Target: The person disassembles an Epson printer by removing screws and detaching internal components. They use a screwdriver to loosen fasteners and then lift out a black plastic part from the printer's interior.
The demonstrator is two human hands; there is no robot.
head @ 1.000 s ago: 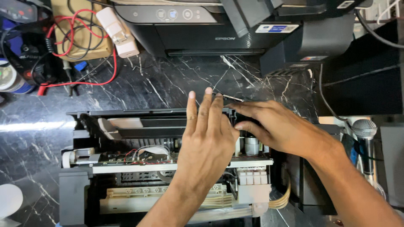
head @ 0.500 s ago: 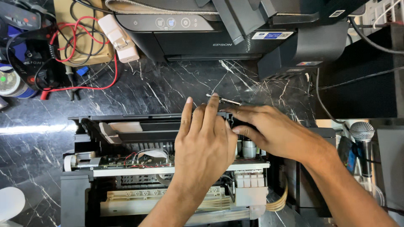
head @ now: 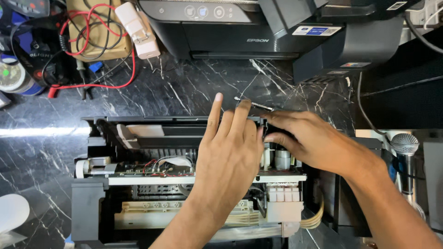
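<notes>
An opened black printer (head: pixel 138 138) with its cover off lies on the black marble table (head: pixel 41 152). Its circuit board (head: pixel 152 171) with thin wires and its white ribbon cables (head: pixel 184 210) are exposed. My left hand (head: pixel 226 157) lies flat on the middle of the mechanism, fingers stretched toward the rear edge and the index finger spread a little apart. My right hand (head: pixel 314 143) comes in from the right, and its fingers curl around a black part (head: pixel 265 124) at the rear right corner of the printer. The two thumbs almost touch. A thin metal tool (head: pixel 254 103) lies just behind the hands.
A second, whole black printer (head: pixel 258 27) stands at the back. Red and black test leads (head: pixel 92 27), a white adapter (head: pixel 138 30) and a tape roll (head: pixel 11 76) sit at the back left. At the right edge stands a microphone (head: pixel 404 144). A white object (head: pixel 11 212) is at the lower left.
Both hands stay on the printer's rear right part. My left index finger has spread away from the other fingers, and my right hand has closed tighter on the black part.
</notes>
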